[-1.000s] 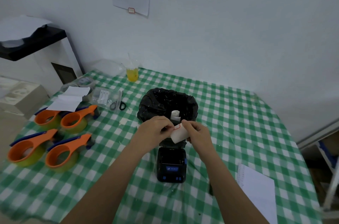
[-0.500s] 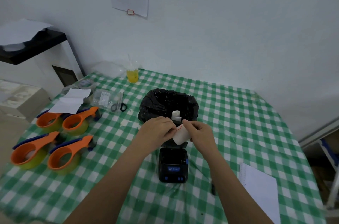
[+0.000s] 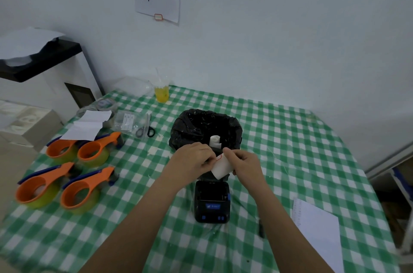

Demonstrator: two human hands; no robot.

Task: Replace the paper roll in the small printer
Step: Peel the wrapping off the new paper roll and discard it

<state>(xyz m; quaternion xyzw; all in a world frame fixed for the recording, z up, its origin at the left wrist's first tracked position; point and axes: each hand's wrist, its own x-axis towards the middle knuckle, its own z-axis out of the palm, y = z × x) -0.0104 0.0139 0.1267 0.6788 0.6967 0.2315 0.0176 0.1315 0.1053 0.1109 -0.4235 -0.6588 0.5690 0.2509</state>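
A small black printer (image 3: 211, 202) with blue buttons stands on the green checked table, its lid open toward the back. Just above it both hands hold a white paper roll (image 3: 221, 167) with a red mark at its top edge. My left hand (image 3: 192, 160) pinches the roll's upper left side. My right hand (image 3: 244, 164) grips its right side, fingertips at the red mark. Behind the hands sits a bin lined with a black bag (image 3: 205, 125), and a white paper core (image 3: 215, 141) lies inside it.
Several orange tape dispensers (image 3: 67, 170) lie at the left. Scissors (image 3: 146, 130), a clear bag (image 3: 127, 121) and folded paper (image 3: 87, 125) are behind them. A cup of yellow drink (image 3: 162, 92) stands at the back. A white sheet (image 3: 317, 232) and a dark pen (image 3: 261, 229) lie right of the printer.
The hands stay together on the roll, with the fingers shifting slightly at its red-marked edge. The view has tilted a little; nothing else moved.
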